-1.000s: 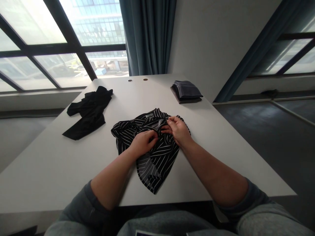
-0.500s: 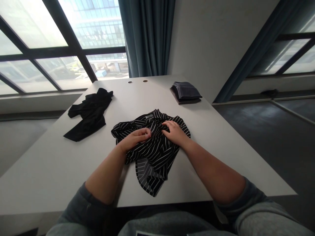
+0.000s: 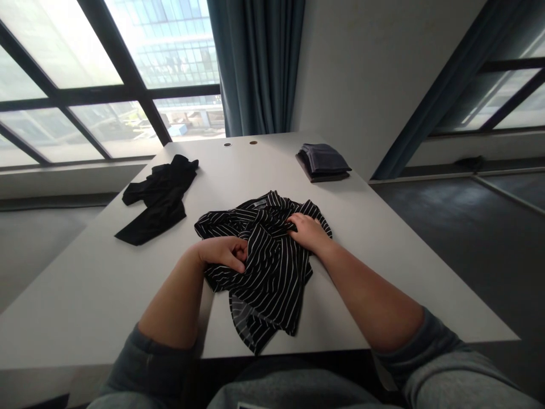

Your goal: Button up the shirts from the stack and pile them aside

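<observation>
A crumpled black shirt with thin white stripes (image 3: 268, 267) lies in the middle of the white table (image 3: 374, 250), its lower part hanging toward the near edge. My left hand (image 3: 223, 253) is closed on a fold of the striped cloth at the shirt's left side. My right hand (image 3: 307, 231) rests on the upper right part of the shirt, fingers curled into the fabric near the collar.
A plain black garment (image 3: 159, 196) lies rumpled at the table's left. A folded dark grey stack of cloth (image 3: 323, 161) sits at the far right corner. Two round cable holes (image 3: 240, 144) mark the far edge. Windows and a teal curtain stand behind.
My left hand has pulled striped cloth toward me and leftward, spreading the shirt's lower part. My right hand has shifted a little and stays on the upper fabric.
</observation>
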Demonstrator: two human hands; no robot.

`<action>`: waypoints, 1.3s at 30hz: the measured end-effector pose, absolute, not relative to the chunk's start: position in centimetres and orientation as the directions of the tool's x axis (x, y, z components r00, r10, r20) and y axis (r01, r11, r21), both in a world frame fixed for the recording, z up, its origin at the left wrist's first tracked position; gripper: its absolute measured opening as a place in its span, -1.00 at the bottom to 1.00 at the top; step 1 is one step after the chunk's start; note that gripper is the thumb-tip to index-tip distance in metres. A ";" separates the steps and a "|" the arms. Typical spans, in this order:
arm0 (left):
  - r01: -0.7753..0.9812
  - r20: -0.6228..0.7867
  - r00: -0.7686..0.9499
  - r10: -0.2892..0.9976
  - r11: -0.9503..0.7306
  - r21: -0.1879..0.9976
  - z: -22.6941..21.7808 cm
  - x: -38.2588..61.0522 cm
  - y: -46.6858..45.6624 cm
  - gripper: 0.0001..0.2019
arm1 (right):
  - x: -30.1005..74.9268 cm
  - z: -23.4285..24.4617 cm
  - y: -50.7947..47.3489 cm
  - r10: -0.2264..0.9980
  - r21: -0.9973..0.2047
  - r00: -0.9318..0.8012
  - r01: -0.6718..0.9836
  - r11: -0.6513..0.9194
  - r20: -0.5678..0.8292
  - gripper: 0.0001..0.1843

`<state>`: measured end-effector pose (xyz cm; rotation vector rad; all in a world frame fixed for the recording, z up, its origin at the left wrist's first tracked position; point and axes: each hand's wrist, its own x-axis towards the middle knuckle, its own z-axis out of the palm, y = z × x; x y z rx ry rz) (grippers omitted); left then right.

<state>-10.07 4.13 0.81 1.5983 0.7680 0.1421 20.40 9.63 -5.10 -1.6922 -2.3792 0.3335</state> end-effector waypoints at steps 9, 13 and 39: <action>0.560 -0.378 0.662 0.647 -0.092 0.823 2.1 -14.7 3.0 -0.67 | 22.9 -5.7 11.8 0.980 -0.314 -0.187 0.928 0.199 0.068 -0.56; 0.737 -0.116 0.210 0.971 -0.079 0.671 0.1 -15.8 3.9 -0.70 | 23.3 -6.4 12.5 0.965 -0.301 -0.180 0.925 0.232 0.190 -0.60; -0.084 -0.430 0.178 0.885 0.449 0.890 -0.3 -8.8 7.2 -0.53 | 15.5 -3.7 6.5 0.766 -0.960 -0.596 -0.035 0.277 0.242 -0.50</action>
